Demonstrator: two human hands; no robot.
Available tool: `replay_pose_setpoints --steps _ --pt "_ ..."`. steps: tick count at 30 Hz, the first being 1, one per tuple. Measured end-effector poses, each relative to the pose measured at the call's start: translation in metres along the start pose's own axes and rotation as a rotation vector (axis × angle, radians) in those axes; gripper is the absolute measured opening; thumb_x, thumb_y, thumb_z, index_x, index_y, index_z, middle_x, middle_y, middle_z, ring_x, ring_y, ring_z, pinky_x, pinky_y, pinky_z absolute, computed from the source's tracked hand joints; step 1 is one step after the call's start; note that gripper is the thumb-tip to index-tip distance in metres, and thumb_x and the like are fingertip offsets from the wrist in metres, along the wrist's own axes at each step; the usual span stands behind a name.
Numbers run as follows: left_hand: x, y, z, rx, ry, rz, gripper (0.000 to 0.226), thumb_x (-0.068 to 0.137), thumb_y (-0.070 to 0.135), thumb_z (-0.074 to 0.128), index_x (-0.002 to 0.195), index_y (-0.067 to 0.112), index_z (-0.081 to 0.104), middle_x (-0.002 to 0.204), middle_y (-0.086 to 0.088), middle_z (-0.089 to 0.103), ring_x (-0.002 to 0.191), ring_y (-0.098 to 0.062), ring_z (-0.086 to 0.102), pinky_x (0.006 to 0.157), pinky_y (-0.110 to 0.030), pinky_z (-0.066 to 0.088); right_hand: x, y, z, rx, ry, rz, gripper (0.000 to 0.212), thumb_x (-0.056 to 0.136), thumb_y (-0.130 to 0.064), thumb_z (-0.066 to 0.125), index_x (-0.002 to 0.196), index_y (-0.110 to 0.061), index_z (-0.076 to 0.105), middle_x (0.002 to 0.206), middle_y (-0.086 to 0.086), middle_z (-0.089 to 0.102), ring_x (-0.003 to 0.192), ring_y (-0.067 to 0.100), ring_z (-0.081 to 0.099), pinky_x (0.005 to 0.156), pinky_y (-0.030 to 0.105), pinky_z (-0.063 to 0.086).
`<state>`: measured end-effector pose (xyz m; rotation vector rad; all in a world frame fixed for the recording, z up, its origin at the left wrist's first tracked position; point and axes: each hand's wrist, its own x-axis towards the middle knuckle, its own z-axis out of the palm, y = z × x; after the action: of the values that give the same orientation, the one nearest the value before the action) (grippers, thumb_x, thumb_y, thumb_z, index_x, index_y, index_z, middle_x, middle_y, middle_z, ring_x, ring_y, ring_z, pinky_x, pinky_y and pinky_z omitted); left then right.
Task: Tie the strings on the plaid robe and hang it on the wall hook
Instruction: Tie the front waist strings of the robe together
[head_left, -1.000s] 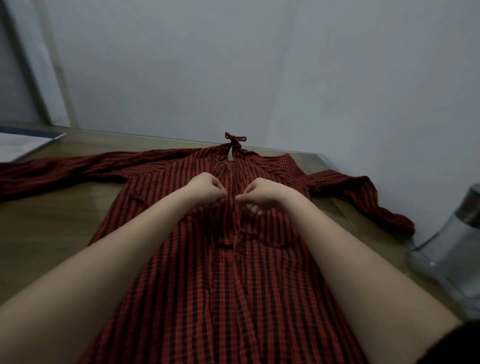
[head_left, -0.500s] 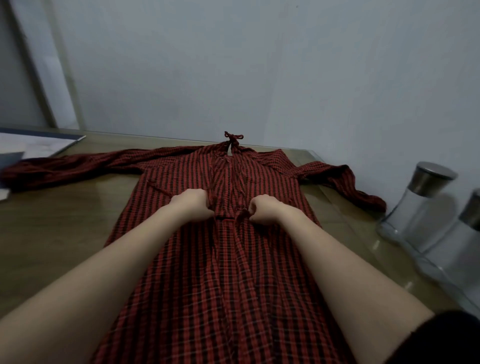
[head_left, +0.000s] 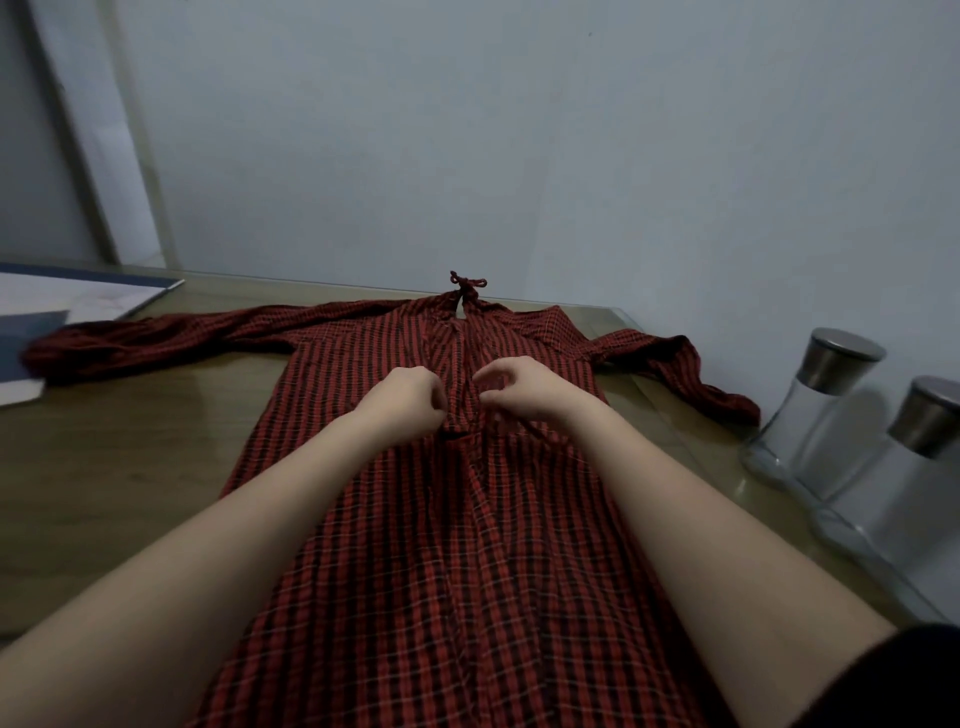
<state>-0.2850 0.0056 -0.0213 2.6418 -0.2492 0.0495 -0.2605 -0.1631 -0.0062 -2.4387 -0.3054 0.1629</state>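
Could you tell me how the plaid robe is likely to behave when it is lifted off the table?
The plaid robe lies flat with crumpled sleeves, so it will probably droop limply. It looks thin, so likely light. Its spread sleeves may drag toward the glass jars.

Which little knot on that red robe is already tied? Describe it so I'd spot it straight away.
Start at the wooden table with the plaid robe spread flat on it, collar toward the pale wall. Follow the front opening away from the left hand and right hand to the neckline. There sits the tied bow, a small dark-red knot at the collar, with looped ends.
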Motion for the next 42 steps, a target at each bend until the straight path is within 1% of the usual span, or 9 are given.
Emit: replay_pose_setpoints --steps 3,6,11,16,23,29,35,39,42 --pt "0.001 0.007 -0.005 -0.025 0.050 0.029 0.016 0.083 0.016 0.057 0.090 0.016 0.071 0.100 -0.008 0.071 0.094 -0.024 0.065 0.085 -0.039 0.055 0.000 -0.007 -0.001 0.471 -0.137 0.124 0.020 0.092 -0.008 0.050 0.100 -0.003 0.067 0.064 0.006 0.063 0.051 0.013 0.059 0.049 0.024 0.044" --pt "0.004 0.013 -0.013 -0.057 0.101 0.013 0.021 0.084 0.013 0.054 0.097 0.014 0.070 0.103 -0.009 0.068 0.097 -0.026 0.064 0.086 -0.040 0.054 0.004 -0.009 0.002 0.758 -0.227 0.127 0.023 0.091 0.001 0.042 0.098 0.002 0.064 0.080 0.013 0.068 0.072 0.020 0.066 0.073 0.030 0.054" --pt "0.009 0.008 -0.025 0.082 0.158 0.035 0.023 0.078 0.003 0.052 0.094 0.015 0.064 0.104 -0.009 0.066 0.099 -0.030 0.062 0.085 -0.043 0.052 0.011 -0.003 0.001 0.801 -0.050 0.010 0.014 0.090 0.004 0.052 0.088 -0.002 0.065 0.071 0.006 0.074 0.060 0.009 0.070 0.061 0.022 0.057" --pt "0.012 0.010 -0.033 0.180 0.156 0.123 0.028 0.078 -0.002 0.051 0.092 0.015 0.069 0.102 -0.009 0.068 0.096 -0.031 0.064 0.082 -0.043 0.054 0.022 -0.009 0.002 0.635 0.292 0.042 0.027 0.087 -0.026 0.064 0.065 -0.012 0.071 0.056 0.006 0.055 0.043 0.012 0.042 0.043 0.021 0.034" --pt "0.016 0.024 -0.036 -0.002 0.127 0.199 0.027 0.075 0.006 0.058 0.083 0.026 0.073 0.094 -0.001 0.072 0.093 -0.022 0.066 0.083 -0.040 0.054 0.028 -0.021 0.008 0.533 0.201 0.145 0.027 0.086 -0.008 0.060 0.058 -0.012 0.061 0.043 -0.001 0.054 0.027 0.004 0.034 0.032 0.013 0.024" --pt "0.022 0.028 -0.042 -0.154 0.192 0.117 0.017 0.076 0.008 0.065 0.083 0.017 0.077 0.087 -0.006 0.072 0.079 -0.015 0.063 0.073 -0.025 0.051 0.018 -0.017 0.005 0.327 -0.099 -0.027 0.010 0.081 0.001 0.064 0.088 -0.002 0.071 0.075 0.006 0.063 0.062 0.012 0.049 0.056 0.022 0.038" --pt "0.030 0.028 -0.040 -0.173 0.149 0.087 0.017 0.076 0.006 0.065 0.086 0.016 0.076 0.087 -0.006 0.072 0.076 -0.013 0.062 0.064 -0.015 0.045 0.017 -0.010 0.006 0.351 -0.008 -0.045 0.036 0.084 -0.026 0.066 0.095 0.009 0.069 0.098 0.029 0.070 0.082 0.024 0.057 0.092 0.055 0.049" --pt "0.042 0.031 -0.037 -0.092 0.179 0.023 0.023 0.079 0.016 0.064 0.100 0.022 0.070 0.110 -0.005 0.066 0.109 -0.024 0.058 0.094 -0.038 0.047 0.014 -0.014 0.006 0.327 -0.016 -0.032 0.047 0.088 -0.031 0.060 0.098 0.015 0.064 0.093 0.025 0.072 0.081 0.024 0.056 0.095 0.061 0.043" --pt "0.043 0.033 -0.034 -0.048 0.339 -0.077 0.019 0.076 0.025 0.070 0.093 0.022 0.062 0.112 -0.006 0.056 0.112 -0.027 0.051 0.093 -0.040 0.043 0.011 -0.017 0.005 0.378 -0.013 -0.018 0.046 0.088 -0.032 0.059 0.092 0.013 0.064 0.081 0.017 0.069 0.080 0.025 0.058 0.094 0.051 0.047"
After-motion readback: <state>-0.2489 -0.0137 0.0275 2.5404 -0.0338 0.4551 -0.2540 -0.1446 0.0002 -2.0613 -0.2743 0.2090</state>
